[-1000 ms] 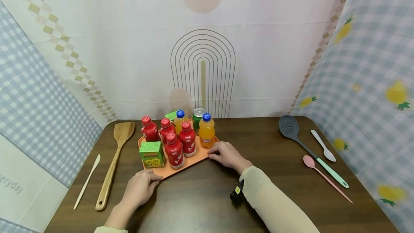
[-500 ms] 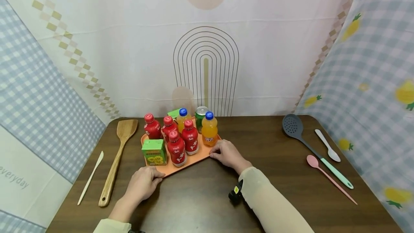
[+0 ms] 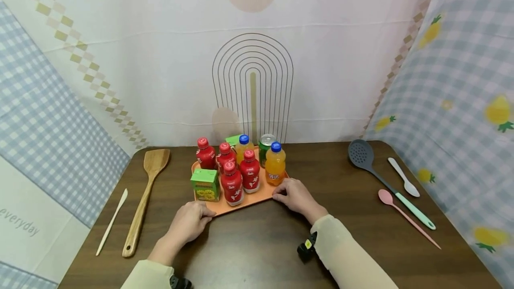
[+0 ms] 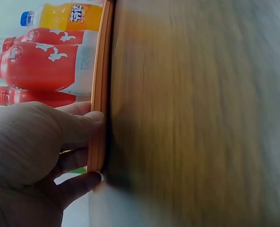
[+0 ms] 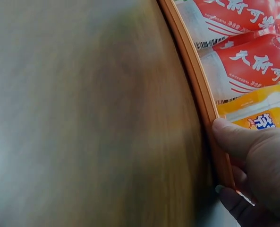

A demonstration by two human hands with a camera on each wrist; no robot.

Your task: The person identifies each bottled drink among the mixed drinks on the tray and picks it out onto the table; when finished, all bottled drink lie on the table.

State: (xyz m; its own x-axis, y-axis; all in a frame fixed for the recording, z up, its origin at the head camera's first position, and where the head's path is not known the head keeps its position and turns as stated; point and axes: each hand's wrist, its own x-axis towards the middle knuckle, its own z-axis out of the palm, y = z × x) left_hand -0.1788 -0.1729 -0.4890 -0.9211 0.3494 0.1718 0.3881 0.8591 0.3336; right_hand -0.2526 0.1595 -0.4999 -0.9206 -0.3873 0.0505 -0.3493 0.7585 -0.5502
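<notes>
An orange tray (image 3: 260,196) sits left of the table's middle, set at a slant. My left hand (image 3: 188,223) grips its near left corner, the thumb (image 4: 95,116) lying on the rim. At the right corner, the rim is pinched by my right hand (image 3: 298,197), and its thumb (image 5: 221,126) presses the edge. Several red bottles (image 3: 232,186) stand upright on the tray, with a green drink carton (image 3: 206,185) at the left. Behind them are a green can (image 3: 263,150) and two orange soda bottles (image 3: 275,166) with blue caps. Another green carton (image 3: 234,140) is mostly hidden at the back.
Left of the tray lie a wooden spatula (image 3: 140,208) and a cream-coloured knife (image 3: 113,220). On the right are a grey slotted skimmer (image 3: 361,154), a white spoon (image 3: 403,177) and a pink long-handled spoon (image 3: 409,220). A patterned curtain (image 3: 176,75) hangs behind the table (image 3: 257,253).
Both hands and the loaded tray have moved to the right, mostly in the last half second. The tray's left end has turned slightly away from me. The bottles remain upright on it.
</notes>
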